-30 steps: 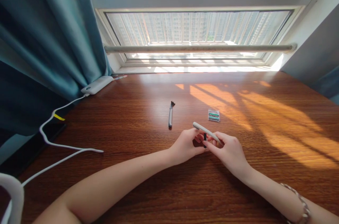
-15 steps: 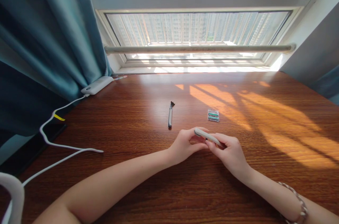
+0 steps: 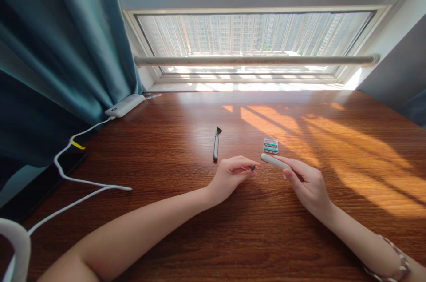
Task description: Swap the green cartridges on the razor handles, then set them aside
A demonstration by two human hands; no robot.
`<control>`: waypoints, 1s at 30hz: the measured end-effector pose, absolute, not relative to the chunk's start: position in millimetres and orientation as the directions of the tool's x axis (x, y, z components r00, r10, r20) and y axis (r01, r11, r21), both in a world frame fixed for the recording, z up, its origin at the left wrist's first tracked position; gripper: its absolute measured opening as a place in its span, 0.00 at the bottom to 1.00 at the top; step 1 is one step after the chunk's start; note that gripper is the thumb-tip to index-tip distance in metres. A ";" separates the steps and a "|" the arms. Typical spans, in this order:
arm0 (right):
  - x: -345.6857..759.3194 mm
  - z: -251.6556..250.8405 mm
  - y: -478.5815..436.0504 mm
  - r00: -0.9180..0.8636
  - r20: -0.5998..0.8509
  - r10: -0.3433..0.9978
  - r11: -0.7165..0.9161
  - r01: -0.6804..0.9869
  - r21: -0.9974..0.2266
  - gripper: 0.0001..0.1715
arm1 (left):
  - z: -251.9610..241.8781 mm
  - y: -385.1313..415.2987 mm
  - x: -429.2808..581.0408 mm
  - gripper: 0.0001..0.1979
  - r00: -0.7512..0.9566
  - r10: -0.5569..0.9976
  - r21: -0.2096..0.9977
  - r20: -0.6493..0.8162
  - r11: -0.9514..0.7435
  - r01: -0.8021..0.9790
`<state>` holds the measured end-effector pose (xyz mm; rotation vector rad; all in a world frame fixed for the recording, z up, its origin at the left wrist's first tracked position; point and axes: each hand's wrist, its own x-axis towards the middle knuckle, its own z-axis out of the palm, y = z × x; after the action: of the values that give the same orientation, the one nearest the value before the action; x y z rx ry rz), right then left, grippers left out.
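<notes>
Between the fingertips of my left hand (image 3: 233,177) is a small dark piece (image 3: 253,168), too small to make out fully. My right hand (image 3: 308,182) grips a white handle-like object (image 3: 274,161) by its right end, the rounded end pointing left. The two hands are apart. A razor with a dark head and grey handle (image 3: 216,146) lies upright in view on the table, above my left hand. A clear case with green-striped cartridges (image 3: 271,145) rests just beyond the white object.
The brown wooden table (image 3: 173,140) reaches the window. A white device (image 3: 125,105) with a white cable (image 3: 86,181) lies at the left beside the blue curtain (image 3: 96,42). A white curved object (image 3: 20,242) stands at the lower left edge.
My right hand has moved right with the white object, away from my left hand. The small dark piece now shows in my left fingertips. The view has shifted slightly.
</notes>
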<state>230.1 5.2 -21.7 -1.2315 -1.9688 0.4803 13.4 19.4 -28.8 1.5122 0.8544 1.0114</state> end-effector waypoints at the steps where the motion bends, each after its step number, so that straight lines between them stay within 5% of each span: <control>1: 235.0 -20.5 8.8 -0.278 0.418 0.865 0.493 0.631 -0.600 0.19 | -28.2 20.5 13.0 0.11 0.365 0.919 0.988 0.150 -0.157 -0.010; 9: 241.0 -16.2 15.2 -0.485 0.471 0.737 0.649 0.703 -0.291 0.19 | -22.0 24.5 12.7 0.08 0.299 0.950 0.994 0.090 -0.102 0.024; 26: 236.4 -18.9 8.6 -0.461 0.497 0.735 0.621 0.752 -0.220 0.18 | -24.4 23.2 13.2 0.08 0.367 0.922 0.988 0.123 -0.147 0.037; 30: 235.8 -17.6 9.3 -0.297 0.510 0.807 0.477 0.837 -0.268 0.17 | -25.0 23.8 14.3 0.09 0.360 0.931 0.996 0.050 -0.018 -0.092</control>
<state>235.8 9.3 -17.6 -1.3551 -2.1349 -0.0649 14.3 23.8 -25.0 1.3231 0.8547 0.9967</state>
